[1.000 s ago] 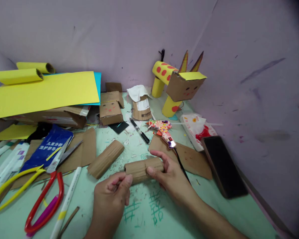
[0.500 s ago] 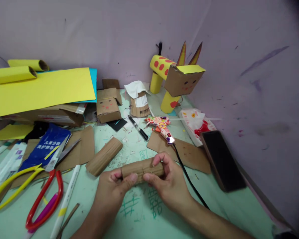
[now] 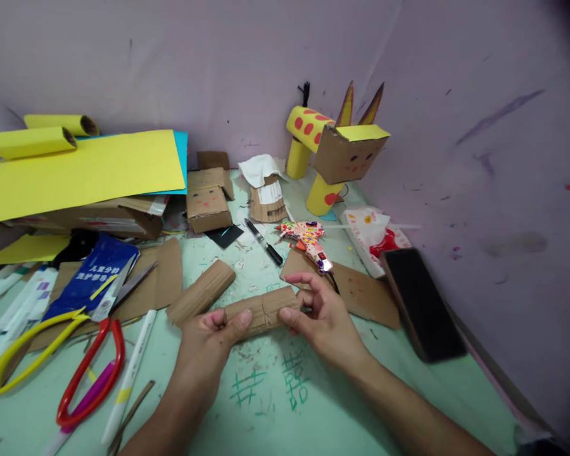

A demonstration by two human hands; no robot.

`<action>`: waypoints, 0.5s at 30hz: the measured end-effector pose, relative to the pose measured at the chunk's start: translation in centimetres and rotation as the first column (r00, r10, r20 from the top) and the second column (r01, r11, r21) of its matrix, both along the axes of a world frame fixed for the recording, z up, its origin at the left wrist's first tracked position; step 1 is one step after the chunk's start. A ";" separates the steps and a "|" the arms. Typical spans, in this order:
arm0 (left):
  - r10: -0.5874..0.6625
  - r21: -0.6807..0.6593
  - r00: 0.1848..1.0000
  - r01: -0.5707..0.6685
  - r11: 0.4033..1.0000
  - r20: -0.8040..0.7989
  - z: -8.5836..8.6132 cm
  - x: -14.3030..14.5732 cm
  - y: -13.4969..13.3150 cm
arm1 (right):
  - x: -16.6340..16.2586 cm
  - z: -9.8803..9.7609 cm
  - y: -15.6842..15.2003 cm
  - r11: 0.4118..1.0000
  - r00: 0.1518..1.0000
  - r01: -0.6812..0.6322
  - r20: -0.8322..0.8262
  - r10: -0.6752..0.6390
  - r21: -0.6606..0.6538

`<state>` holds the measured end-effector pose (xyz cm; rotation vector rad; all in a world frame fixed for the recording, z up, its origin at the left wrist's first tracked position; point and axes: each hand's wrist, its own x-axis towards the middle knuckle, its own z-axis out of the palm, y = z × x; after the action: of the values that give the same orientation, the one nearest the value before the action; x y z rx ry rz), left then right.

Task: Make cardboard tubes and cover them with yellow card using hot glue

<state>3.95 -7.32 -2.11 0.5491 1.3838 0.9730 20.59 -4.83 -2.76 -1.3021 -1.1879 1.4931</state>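
A brown cardboard roll [image 3: 261, 311] lies across the green table top [image 3: 342, 418] just in front of me. My left hand [image 3: 209, 345] grips its left end, thumb pressed on the front. My right hand [image 3: 320, 316] holds its right end, thumb on the front and fingers curled over the far side. A second cardboard roll [image 3: 201, 291] lies loose just behind and to the left. A patterned glue gun [image 3: 310, 240] with a black cord rests on a flat cardboard piece [image 3: 361, 292] right behind my right hand.
Red-handled scissors [image 3: 88, 373] and a yellow-handled tool [image 3: 23, 351] lie at the left with pens and a blue packet [image 3: 92, 275]. Yellow sheets [image 3: 83, 171] cover boxes at back left. A cardboard giraffe figure [image 3: 335, 152], a tissue pack [image 3: 373, 237] and a dark phone [image 3: 420, 301] stand to the right.
Both hands have kept hold of the cardboard roll, turning and shifting it slightly left and away from me. My right fingers have loosened over its far side.
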 end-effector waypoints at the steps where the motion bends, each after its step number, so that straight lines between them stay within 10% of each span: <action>1: -0.028 0.012 1.000 0.028 1.000 -0.015 0.0 0.0 -0.1 | -0.1 -0.1 -0.2 1.000 0.999 0.027 -0.018 -0.026 0.002; 8: -0.074 0.121 0.980 0.097 0.988 -0.183 0.1 0.0 -0.6 | -0.8 0.0 -0.9 0.996 0.979 0.083 -0.185 -0.089 -0.040; 15: -0.064 0.148 0.955 0.111 0.983 -0.291 1.2 1.1 -0.3 | -0.9 0.0 -1.0 0.993 0.988 0.005 0.154 -0.023 0.117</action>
<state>5.01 -7.63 -0.96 0.8955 1.5275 0.9663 19.69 -5.88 -2.78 -1.3641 -1.3420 1.3106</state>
